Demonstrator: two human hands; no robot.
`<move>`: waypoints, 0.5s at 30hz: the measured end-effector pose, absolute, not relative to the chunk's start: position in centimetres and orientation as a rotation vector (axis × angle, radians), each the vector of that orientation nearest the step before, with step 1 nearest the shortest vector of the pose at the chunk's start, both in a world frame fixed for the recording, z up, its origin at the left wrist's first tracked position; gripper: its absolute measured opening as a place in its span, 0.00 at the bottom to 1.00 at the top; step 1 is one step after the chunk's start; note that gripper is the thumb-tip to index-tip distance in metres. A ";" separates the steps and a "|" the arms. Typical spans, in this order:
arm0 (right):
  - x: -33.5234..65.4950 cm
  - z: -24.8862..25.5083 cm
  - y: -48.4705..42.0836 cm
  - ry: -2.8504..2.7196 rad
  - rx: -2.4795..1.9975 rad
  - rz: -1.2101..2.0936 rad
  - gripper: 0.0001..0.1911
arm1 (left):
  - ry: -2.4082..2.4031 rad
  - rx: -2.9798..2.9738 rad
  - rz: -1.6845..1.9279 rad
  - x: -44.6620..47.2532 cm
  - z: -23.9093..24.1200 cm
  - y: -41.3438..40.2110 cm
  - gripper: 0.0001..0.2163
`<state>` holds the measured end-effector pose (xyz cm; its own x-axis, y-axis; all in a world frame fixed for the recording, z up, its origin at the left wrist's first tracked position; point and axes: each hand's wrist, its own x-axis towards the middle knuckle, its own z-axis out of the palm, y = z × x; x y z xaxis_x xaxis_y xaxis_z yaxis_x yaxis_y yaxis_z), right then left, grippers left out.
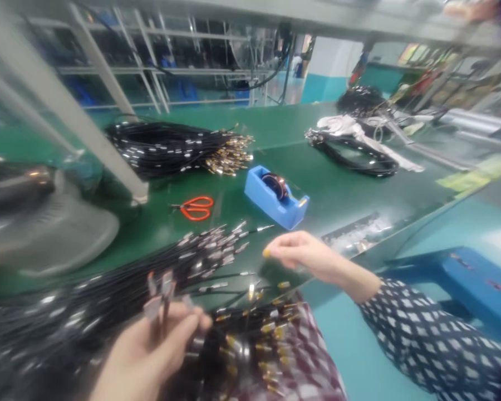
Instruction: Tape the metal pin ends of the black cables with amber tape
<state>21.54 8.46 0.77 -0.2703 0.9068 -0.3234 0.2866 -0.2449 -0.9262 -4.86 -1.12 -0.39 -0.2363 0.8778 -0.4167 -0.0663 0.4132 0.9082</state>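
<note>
My left hand (167,340) is closed around a few black cables, whose ends with pale tags (166,287) stick up above the fingers. Thumb and forefinger of my right hand (303,253) pinch a small yellow piece (267,253), too blurred to name exactly. That hand hovers just in front of a blue tape dispenser (267,203) with a brown tape roll (275,185). Between the hands lies a large bundle of black cables (150,267) with silvery, tagged ends. Cables with gold-coloured connectors (271,345) rest by my lap, over checked cloth.
Orange-handled scissors (198,208) lie on the green tabletop (229,200). Behind them is a coiled cable bundle (167,147); another coil (354,153) lies right, beside white cloth (342,126). A grey post (108,100) stands left. A blue stool (480,284) is below right.
</note>
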 end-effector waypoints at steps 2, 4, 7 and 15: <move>19.2 1.3 7.4 -1.471 -1.240 1.836 0.12 | 1.496 0.802 0.996 -4.5 0.5 -0.9 0.16; 17.4 1.7 7.0 -1.501 -1.128 1.956 0.11 | 1.440 0.819 0.998 -4.3 0.9 -0.8 0.15; 15.6 2.4 7.0 -1.598 -1.120 1.981 0.12 | 1.404 0.814 1.042 -4.5 0.9 -0.9 0.14; 13.6 4.2 6.8 -1.893 -1.238 1.900 0.15 | 1.427 0.906 1.037 -4.6 0.0 -1.1 0.15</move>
